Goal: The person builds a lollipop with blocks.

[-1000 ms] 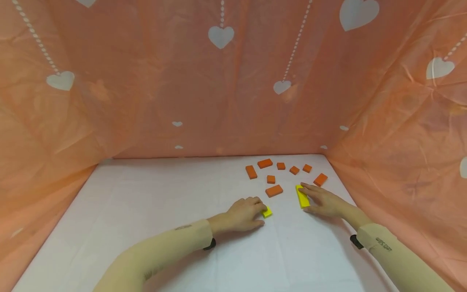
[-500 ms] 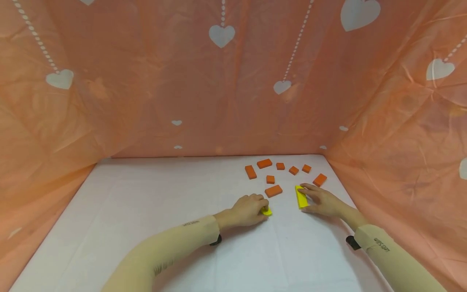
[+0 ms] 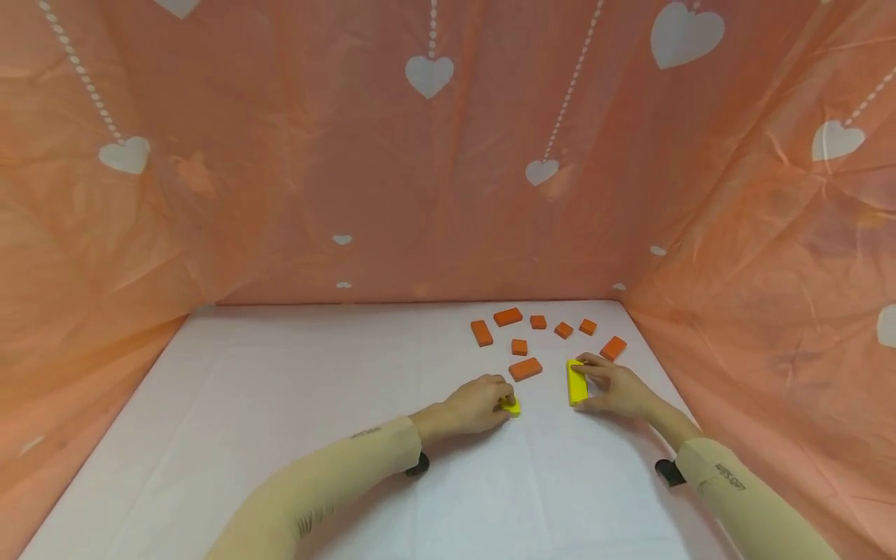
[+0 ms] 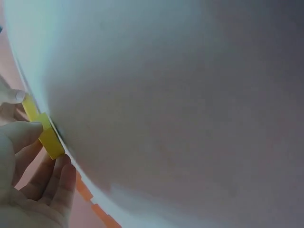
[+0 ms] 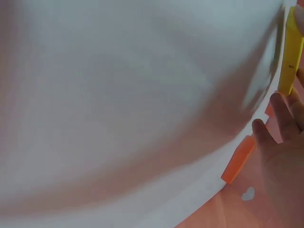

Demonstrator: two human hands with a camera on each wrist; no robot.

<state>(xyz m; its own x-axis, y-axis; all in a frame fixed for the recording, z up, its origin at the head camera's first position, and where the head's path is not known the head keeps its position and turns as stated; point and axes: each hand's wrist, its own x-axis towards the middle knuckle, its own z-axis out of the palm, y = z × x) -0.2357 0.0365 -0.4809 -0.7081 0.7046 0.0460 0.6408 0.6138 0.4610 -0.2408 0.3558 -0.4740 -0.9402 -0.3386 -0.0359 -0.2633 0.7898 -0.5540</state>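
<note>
My left hand (image 3: 476, 404) pinches a small yellow block (image 3: 513, 407) between thumb and fingers, low over the white tabletop; its fingers cover part of the block. In the left wrist view the thumb lies on one side of the small yellow block (image 4: 51, 141) and the fingertips touch the other. To the right, my right hand (image 3: 619, 389) holds a longer yellow block (image 3: 577, 384) by its two ends, thumb at the near one and fingers at the far one. The right wrist view shows this long block (image 5: 289, 59) partly cut off by the frame edge.
Several orange blocks lie scattered beyond the hands, among them a long one (image 3: 526, 369) between them and another (image 3: 613, 348) by the right hand's fingers. An orange curtain (image 3: 420, 194) with white hearts borders the white table (image 3: 315, 365) at the back and sides.
My left hand has shifted slightly right, and its thumb has come in against the small yellow block. My right hand has moved the long yellow block slightly left and straightened it a little.
</note>
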